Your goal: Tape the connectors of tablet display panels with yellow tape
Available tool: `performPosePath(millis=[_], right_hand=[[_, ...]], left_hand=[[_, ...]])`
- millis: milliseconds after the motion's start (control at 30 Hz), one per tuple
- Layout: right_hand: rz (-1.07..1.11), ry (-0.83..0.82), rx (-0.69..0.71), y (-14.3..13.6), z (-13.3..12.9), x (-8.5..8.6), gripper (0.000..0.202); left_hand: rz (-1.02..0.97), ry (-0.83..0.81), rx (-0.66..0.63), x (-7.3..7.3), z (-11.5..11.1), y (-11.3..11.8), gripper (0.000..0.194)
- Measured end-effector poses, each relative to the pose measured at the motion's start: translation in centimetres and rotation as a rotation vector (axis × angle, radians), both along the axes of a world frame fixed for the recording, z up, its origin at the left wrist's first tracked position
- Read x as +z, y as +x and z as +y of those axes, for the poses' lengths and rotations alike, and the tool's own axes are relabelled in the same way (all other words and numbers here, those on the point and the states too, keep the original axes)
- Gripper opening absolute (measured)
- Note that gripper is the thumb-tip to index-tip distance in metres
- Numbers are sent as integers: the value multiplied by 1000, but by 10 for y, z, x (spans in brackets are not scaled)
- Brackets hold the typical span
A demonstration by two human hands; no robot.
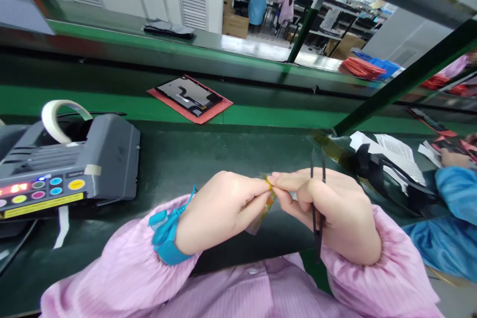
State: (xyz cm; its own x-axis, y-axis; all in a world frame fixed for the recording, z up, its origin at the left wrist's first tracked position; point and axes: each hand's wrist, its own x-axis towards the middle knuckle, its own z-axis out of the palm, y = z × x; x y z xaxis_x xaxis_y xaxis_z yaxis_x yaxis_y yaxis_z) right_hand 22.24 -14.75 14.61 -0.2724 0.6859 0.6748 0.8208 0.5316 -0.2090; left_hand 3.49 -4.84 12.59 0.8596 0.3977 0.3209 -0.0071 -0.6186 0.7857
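Note:
My left hand (pixel 227 208), with a blue wrist strap (pixel 167 238) at its cuff, pinches a small yellowish, partly clear film piece (pixel 269 201). The fingertips of my right hand (pixel 331 208) meet it at the film's upper end and pinch there too. Black tweezers (pixel 318 218) are tucked among the fingers of my right hand, tips pointing away from me. Part of the film hangs below my left fingers, and most of it is hidden by them. Both hands are held above the dark green bench (pixel 179 159).
A grey tape dispenser (pixel 115 154) with a white tape roll (pixel 55 119) stands at left. A screen panel (pixel 188 93) lies on a red bubble sheet (pixel 197 120) at the back. At right are amber film (pixel 330 146), papers (pixel 398 151), black straps (pixel 376 169) and a co-worker's blue sleeve (pixel 456 189).

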Motion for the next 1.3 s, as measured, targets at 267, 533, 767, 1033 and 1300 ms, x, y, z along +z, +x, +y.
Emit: performPosePath(millis=[267, 533, 767, 1033, 1300], right_hand=[[135, -118, 42, 2, -2, 4, 40], [258, -199, -18, -8, -4, 6, 42], [224, -217, -66, -8, -9, 7, 38], [148, -171, -77, -8, -11, 6, 37], [165, -121, -102, -13, -7, 3, 37]], left_hand=[[31, 77, 16, 0, 1, -4, 32], [49, 455, 156, -6, -5, -4, 31], [18, 755, 268, -8, -8, -1, 26], [20, 866, 279, -10, -10, -1, 16], [5, 910, 314, -9, -12, 3, 20]])
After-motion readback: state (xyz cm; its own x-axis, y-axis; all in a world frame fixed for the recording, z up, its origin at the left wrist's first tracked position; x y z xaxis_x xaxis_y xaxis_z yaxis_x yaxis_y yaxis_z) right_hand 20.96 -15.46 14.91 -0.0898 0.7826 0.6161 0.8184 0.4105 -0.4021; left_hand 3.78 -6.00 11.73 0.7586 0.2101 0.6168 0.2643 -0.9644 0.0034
